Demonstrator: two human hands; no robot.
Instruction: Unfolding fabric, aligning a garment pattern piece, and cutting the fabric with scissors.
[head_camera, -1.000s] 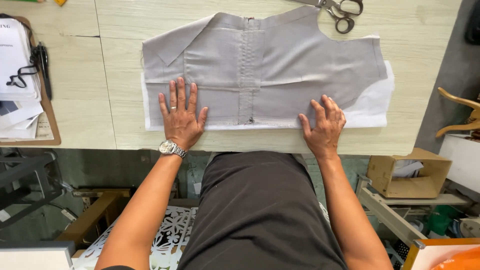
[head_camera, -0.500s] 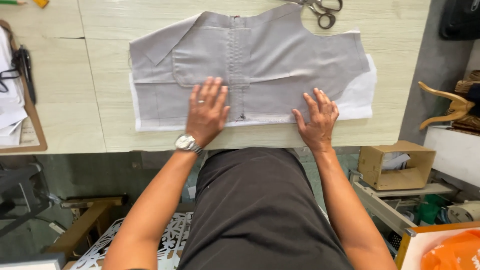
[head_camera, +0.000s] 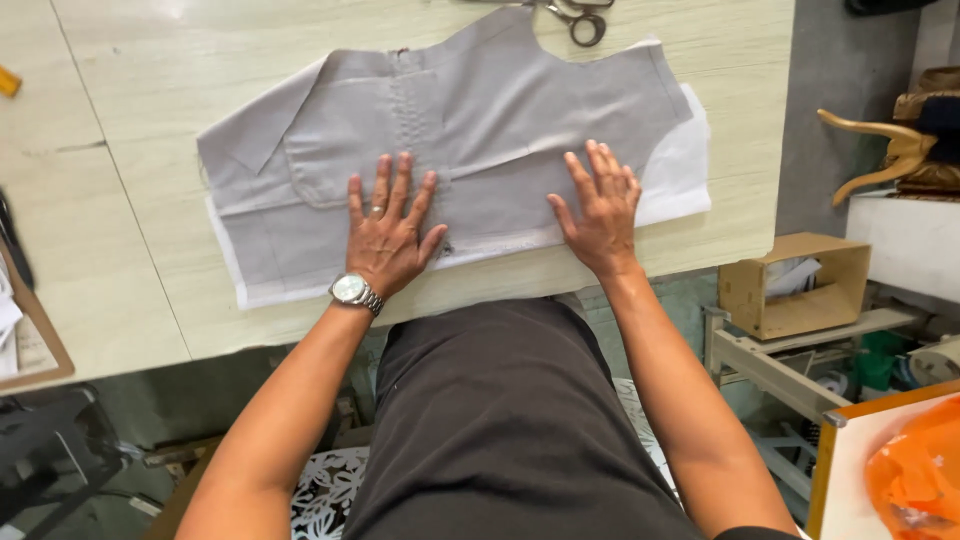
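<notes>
A grey cut garment panel (head_camera: 470, 130) lies flat in the middle of the pale wood-grain bench (head_camera: 130, 200), over a white lining layer (head_camera: 675, 180) that peeks out at its 3 and 7 o'clock edges. The left hand (head_camera: 390, 235), ringed and with a wristwatch (head_camera: 352, 291), presses flat on it, fingers spread wide. The right hand (head_camera: 598, 215) lies flat at 4 o'clock, fingers closer together. Scissors (head_camera: 580, 18) rest at 12 o'clock. Off the bench at 3 o'clock stand a cardboard box (head_camera: 790, 290) and a grey floor.
</notes>
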